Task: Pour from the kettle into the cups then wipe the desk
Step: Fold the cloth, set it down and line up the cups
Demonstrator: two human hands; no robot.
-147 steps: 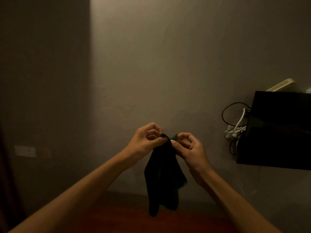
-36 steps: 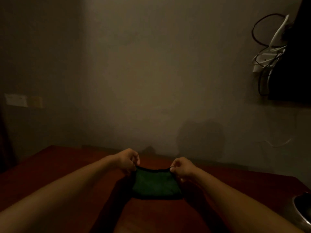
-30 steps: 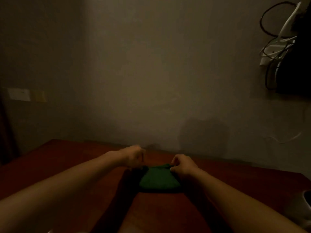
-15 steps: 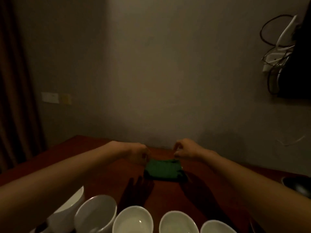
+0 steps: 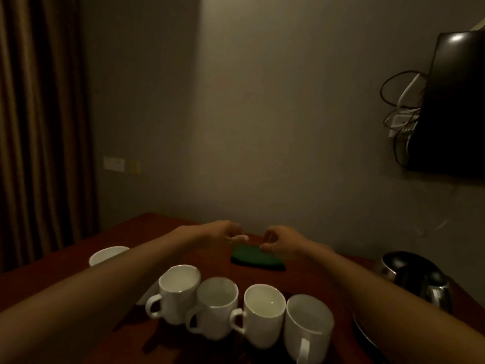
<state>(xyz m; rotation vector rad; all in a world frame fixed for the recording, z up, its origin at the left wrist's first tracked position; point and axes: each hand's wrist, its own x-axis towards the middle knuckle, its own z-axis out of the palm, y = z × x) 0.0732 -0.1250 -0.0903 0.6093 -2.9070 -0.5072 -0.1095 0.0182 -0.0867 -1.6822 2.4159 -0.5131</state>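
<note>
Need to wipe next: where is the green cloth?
Head view: green cloth lies centrally on the desk, behind the cup row, by the right hand.

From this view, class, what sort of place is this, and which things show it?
Probably a hotel room: a wall-mounted TV, a kettle beside white cups on the desk, heavy curtains.

Head camera faces forward, down across the desk (image 5: 215,261)

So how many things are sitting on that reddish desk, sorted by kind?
White ceramic mugs: 5, one partly hidden by an arm
Folded green cloth: 1
Steel kettle with a black lid: 1
Total: 7
</note>
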